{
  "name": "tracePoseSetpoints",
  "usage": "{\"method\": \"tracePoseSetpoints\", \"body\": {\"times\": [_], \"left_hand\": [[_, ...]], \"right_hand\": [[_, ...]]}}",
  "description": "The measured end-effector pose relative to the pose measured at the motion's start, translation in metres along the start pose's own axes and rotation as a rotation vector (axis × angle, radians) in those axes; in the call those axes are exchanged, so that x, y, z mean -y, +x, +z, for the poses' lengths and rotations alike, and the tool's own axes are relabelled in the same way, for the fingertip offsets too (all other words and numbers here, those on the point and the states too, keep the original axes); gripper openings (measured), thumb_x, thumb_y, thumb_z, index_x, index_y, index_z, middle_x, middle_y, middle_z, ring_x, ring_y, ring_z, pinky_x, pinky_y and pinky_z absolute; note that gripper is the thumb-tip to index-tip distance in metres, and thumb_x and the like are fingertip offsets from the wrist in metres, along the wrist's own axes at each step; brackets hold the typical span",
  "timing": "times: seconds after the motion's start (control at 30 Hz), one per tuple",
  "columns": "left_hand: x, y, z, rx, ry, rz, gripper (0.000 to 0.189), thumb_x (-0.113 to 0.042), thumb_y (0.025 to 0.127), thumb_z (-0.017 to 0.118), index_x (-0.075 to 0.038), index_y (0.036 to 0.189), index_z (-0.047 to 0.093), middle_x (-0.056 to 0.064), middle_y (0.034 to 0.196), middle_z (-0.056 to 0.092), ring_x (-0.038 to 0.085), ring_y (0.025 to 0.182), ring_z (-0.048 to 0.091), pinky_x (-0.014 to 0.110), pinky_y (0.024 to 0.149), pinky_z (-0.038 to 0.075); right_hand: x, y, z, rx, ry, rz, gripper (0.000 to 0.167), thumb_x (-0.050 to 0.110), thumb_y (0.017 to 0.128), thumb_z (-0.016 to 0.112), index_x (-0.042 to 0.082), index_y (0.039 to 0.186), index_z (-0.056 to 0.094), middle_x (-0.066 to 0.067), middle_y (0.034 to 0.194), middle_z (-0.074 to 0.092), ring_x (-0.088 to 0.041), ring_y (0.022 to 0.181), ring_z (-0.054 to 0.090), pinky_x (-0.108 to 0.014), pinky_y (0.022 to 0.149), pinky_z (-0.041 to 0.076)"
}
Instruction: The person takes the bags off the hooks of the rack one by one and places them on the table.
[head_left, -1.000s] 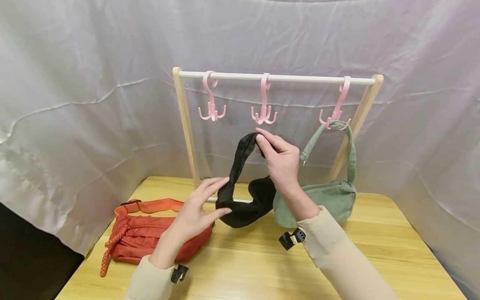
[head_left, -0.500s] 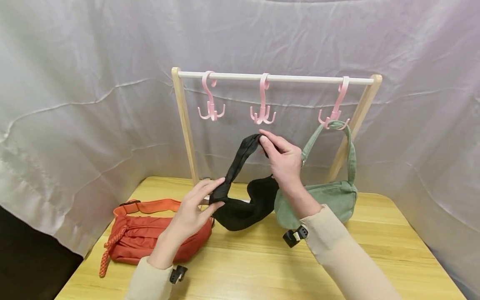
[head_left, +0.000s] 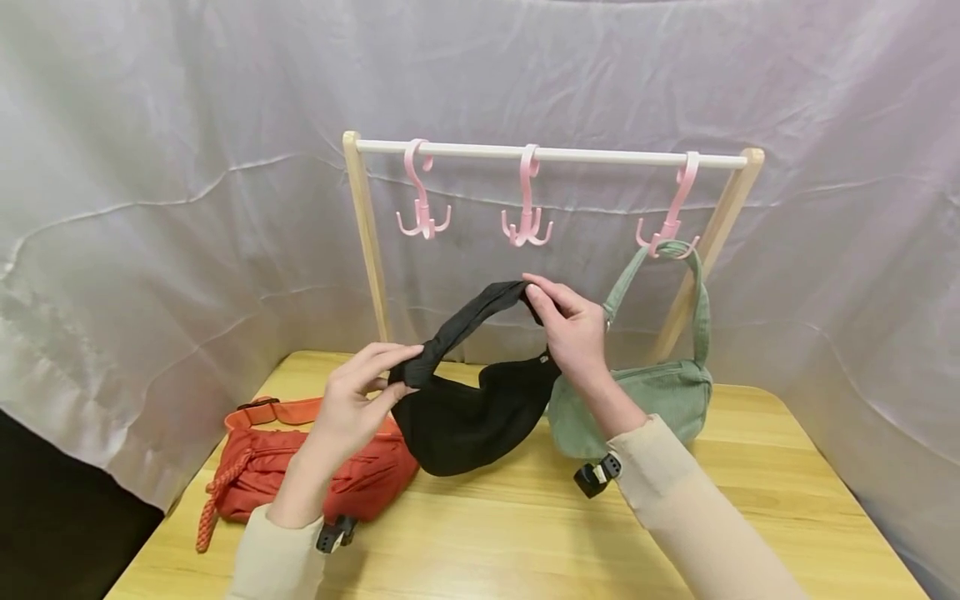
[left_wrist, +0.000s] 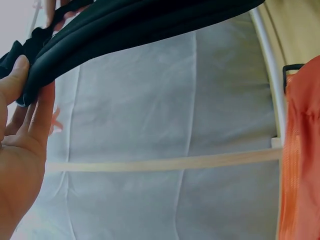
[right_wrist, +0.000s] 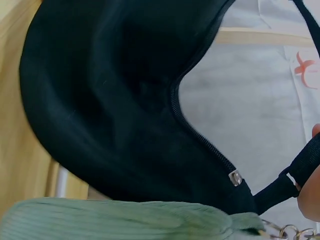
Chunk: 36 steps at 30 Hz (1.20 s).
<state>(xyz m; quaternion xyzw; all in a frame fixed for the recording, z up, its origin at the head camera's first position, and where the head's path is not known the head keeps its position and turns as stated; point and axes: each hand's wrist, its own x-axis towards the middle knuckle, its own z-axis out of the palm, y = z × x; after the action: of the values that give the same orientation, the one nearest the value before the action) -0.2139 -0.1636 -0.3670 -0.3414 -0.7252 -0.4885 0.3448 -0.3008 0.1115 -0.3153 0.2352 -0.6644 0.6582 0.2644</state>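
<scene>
A black shoulder bag (head_left: 465,421) hangs between my two hands above the table, its zip and metal puller visible in the right wrist view. My right hand (head_left: 573,333) pinches the top of its strap (head_left: 480,310) between thumb and fingers. With thumb and fingers my left hand (head_left: 352,404) pinches the bag's left end, where strap and body meet. Just above the strap is the middle pink hook (head_left: 527,221), apart from it. Behind my right wrist a green bag (head_left: 652,400) hangs by its strap from the right pink hook (head_left: 670,225).
A red bag (head_left: 300,475) with an orange strap lies on the wooden table (head_left: 480,533) at the left, partly behind my left forearm. The left pink hook (head_left: 422,212) hangs on the rack's white bar (head_left: 600,156). Grey curtain (head_left: 187,125) surrounds the table.
My left hand has moved left and slightly up, drawing the bag's left end with it, so the strap slants flatter. My right hand has shifted slightly right and down.
</scene>
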Motion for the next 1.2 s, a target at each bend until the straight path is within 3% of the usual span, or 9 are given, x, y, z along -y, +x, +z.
{"method": "tracePoseSetpoints", "body": {"times": [0.13, 0.37, 0.57, 0.73, 0.9, 1.07, 1.2], "left_hand": [[-0.005, 0.002, -0.005, -0.027, -0.044, -0.016, 0.051, 0.024, 0.078, 0.076, 0.0, 0.123, 0.074, 0.017, 0.115, 0.07, 0.011, 0.103, 0.067, 0.019, 0.076, 0.06], [-0.012, 0.002, -0.01, -0.046, -0.1, -0.089, 0.051, 0.029, 0.08, 0.069, 0.002, 0.123, 0.074, 0.01, 0.118, 0.071, 0.013, 0.102, 0.068, 0.023, 0.077, 0.061], [-0.018, 0.004, -0.009, -0.065, -0.126, -0.041, 0.051, 0.031, 0.079, 0.068, 0.005, 0.122, 0.073, 0.011, 0.117, 0.072, 0.012, 0.102, 0.069, 0.02, 0.076, 0.06], [-0.022, 0.004, -0.012, -0.04, -0.136, -0.055, 0.051, 0.03, 0.078, 0.07, 0.002, 0.12, 0.075, 0.01, 0.117, 0.072, 0.013, 0.102, 0.069, 0.02, 0.075, 0.06], [-0.026, 0.003, -0.014, -0.01, -0.147, -0.056, 0.052, 0.031, 0.076, 0.07, 0.002, 0.118, 0.076, 0.005, 0.119, 0.072, 0.012, 0.103, 0.068, 0.019, 0.075, 0.059], [-0.03, 0.003, -0.017, -0.01, -0.168, 0.003, 0.053, 0.034, 0.073, 0.07, 0.005, 0.117, 0.075, 0.007, 0.118, 0.073, 0.014, 0.103, 0.068, 0.017, 0.075, 0.058], [-0.032, 0.003, -0.019, -0.02, -0.199, 0.034, 0.043, 0.027, 0.078, 0.072, 0.007, 0.116, 0.074, 0.009, 0.118, 0.073, 0.015, 0.102, 0.068, 0.014, 0.071, 0.055]], "right_hand": [[-0.008, -0.008, 0.0, 0.022, -0.012, 0.01, 0.021, 0.012, 0.098, 0.074, 0.005, 0.116, 0.08, -0.007, 0.106, 0.078, -0.008, 0.088, 0.071, -0.021, 0.08, 0.058], [-0.024, -0.025, 0.003, 0.064, -0.025, 0.043, 0.021, 0.012, 0.098, 0.074, 0.005, 0.117, 0.08, -0.014, 0.11, 0.077, -0.008, 0.092, 0.07, -0.019, 0.08, 0.057], [-0.034, -0.039, 0.003, 0.123, -0.072, 0.064, 0.024, 0.011, 0.099, 0.073, 0.006, 0.122, 0.078, -0.013, 0.114, 0.076, -0.006, 0.095, 0.066, -0.017, 0.081, 0.053], [-0.04, -0.049, -0.003, 0.197, -0.104, 0.077, 0.029, 0.009, 0.1, 0.07, 0.006, 0.129, 0.074, -0.015, 0.123, 0.072, -0.006, 0.105, 0.065, -0.018, 0.086, 0.052], [-0.041, -0.057, -0.013, 0.263, -0.095, 0.06, 0.03, 0.01, 0.103, 0.066, 0.011, 0.133, 0.072, -0.011, 0.123, 0.073, -0.012, 0.114, 0.066, -0.022, 0.096, 0.054], [-0.045, -0.068, -0.026, 0.281, -0.052, 0.035, 0.031, 0.008, 0.105, 0.061, 0.008, 0.135, 0.07, -0.012, 0.126, 0.072, -0.017, 0.12, 0.065, -0.024, 0.103, 0.051], [-0.051, -0.082, -0.037, 0.292, -0.031, 0.034, 0.034, 0.003, 0.105, 0.06, 0.004, 0.137, 0.067, -0.016, 0.131, 0.069, -0.016, 0.125, 0.062, -0.022, 0.105, 0.049]]}}
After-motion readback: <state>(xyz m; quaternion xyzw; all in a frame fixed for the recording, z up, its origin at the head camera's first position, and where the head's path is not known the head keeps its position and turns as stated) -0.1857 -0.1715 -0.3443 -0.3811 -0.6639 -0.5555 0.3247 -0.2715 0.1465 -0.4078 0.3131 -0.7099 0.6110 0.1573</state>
